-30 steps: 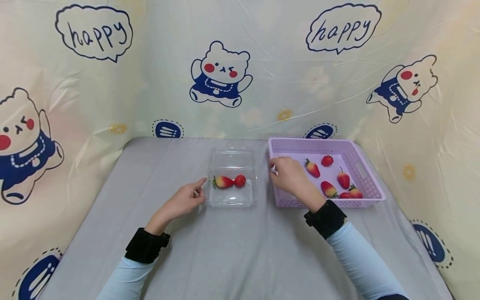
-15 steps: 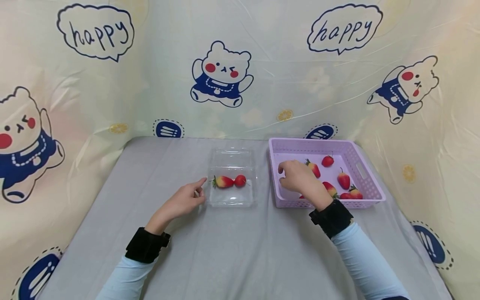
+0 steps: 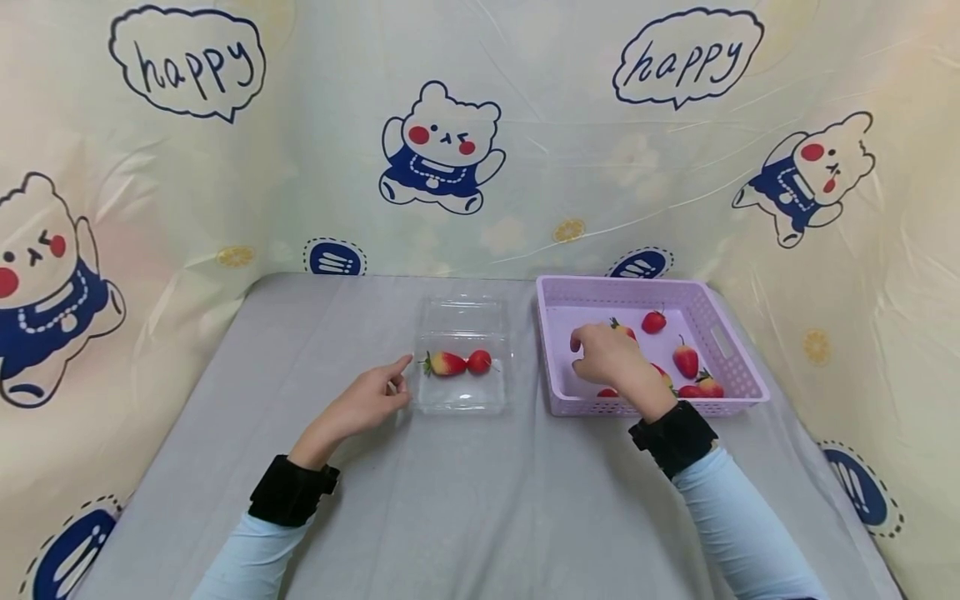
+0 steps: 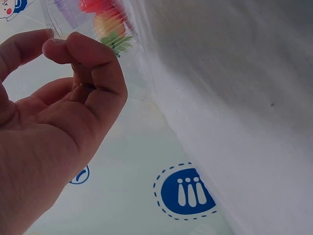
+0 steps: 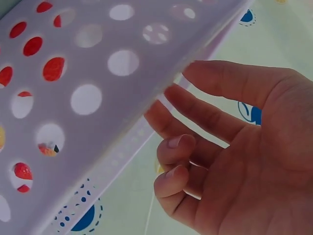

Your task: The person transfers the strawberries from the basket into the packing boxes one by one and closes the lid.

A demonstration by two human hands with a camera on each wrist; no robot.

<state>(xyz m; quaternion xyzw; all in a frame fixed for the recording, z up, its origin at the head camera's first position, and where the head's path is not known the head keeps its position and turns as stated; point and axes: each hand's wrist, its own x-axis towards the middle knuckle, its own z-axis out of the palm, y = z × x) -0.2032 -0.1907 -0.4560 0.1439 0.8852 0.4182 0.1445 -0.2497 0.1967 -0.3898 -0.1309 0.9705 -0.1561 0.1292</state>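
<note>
My left hand (image 3: 367, 400) touches the left edge of a clear plastic clamshell box (image 3: 462, 400) with its extended index finger, other fingers bent. The box lies with its lid up, and a red-and-yellow strawberry (image 3: 447, 364) and a small red strawberry (image 3: 480, 361) sit end to end in it. In the left wrist view the fingertips meet the box's edge beside a strawberry's green leaves (image 4: 116, 43). My right hand (image 3: 611, 358) hovers over the lilac basket (image 3: 558, 289), fingers relaxed and apart. The right wrist view shows nothing between thumb and fingers (image 5: 210, 110); their tips pass behind the basket's rim.
Several strawberries lie in the basket, among them one at the back (image 3: 654, 322) and one on the right (image 3: 686, 361); my right hand partly covers others. A grey cloth (image 3: 450, 500) covers the table. Behind stands a printed curtain (image 3: 540, 167).
From the basket's left rim my right hand has moved rightward over its inside, now covering part of the nearer strawberries. My left hand and the clear box have stayed put.
</note>
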